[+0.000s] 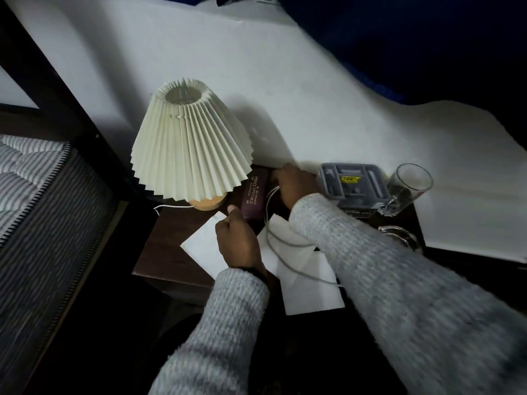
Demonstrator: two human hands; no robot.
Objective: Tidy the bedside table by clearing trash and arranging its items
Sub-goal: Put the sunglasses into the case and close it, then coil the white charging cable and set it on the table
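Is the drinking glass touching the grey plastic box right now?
Cannot tell. In the head view the glass overlaps the grey box edge, with no plain gap or contact.

One lamp (188, 146), two papers (205, 246), one glass (405, 189), one case (253, 195).

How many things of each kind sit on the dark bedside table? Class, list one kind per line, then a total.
Pleated cream lamp: 1
Maroon glasses case: 1
White paper sheets: 2
White cable: 1
Grey plastic lidded box: 1
Clear drinking glass: 1
Clear glass dish, partly hidden: 1
Total: 8
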